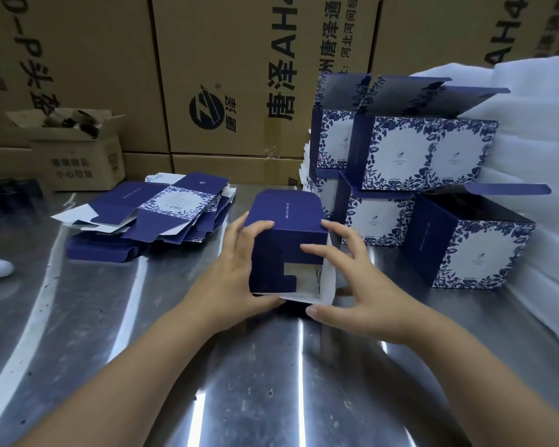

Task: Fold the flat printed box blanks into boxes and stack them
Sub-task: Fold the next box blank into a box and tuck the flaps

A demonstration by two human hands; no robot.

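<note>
- Left hand [231, 272] grips half-folded blue box [288, 240] by its left side.
- Right hand [357, 285] pinches its white flap, fingertips on box face.
- Flat blanks [149, 217] left, folded boxes [426, 175] stacked right.

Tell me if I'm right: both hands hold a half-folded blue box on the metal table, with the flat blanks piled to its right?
Not quite: the head view shows the flat blanks piled to the left of the half-folded blue box. The left hand and right hand do hold it on the metal table.
</note>
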